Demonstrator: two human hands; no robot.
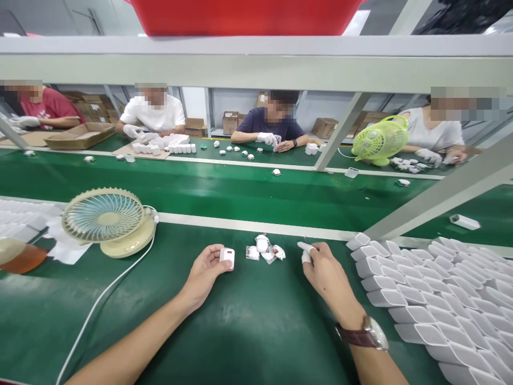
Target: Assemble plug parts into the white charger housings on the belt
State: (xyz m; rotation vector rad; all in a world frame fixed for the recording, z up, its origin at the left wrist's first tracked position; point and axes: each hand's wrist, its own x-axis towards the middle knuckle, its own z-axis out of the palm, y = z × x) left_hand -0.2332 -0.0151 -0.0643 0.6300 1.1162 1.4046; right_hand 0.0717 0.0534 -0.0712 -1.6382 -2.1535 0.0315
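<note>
My left hand (206, 267) grips a small white plastic casing (227, 259) between thumb and fingers. A dark red rectangular slot shows on the casing's upper face. Just right of it, on the green work surface, lies a small heap of white electronic parts (263, 246). On the far side of that heap is my right hand (324, 272), with white covers on its thumb and index finger. The index finger reaches out toward the heap, apart from the thumb, and I see nothing held there. A brown-strapped watch (371, 332) is on the right wrist.
Rows of hollow white sleeves (433, 299) stand at right. On the left are a cream fan (108, 219), its white cable (104, 297) and an amber container (24, 258). Beyond the green belt (224, 190), several co-workers handle parts near a lime fan (380, 140). A metal post (444, 190) slants at right.
</note>
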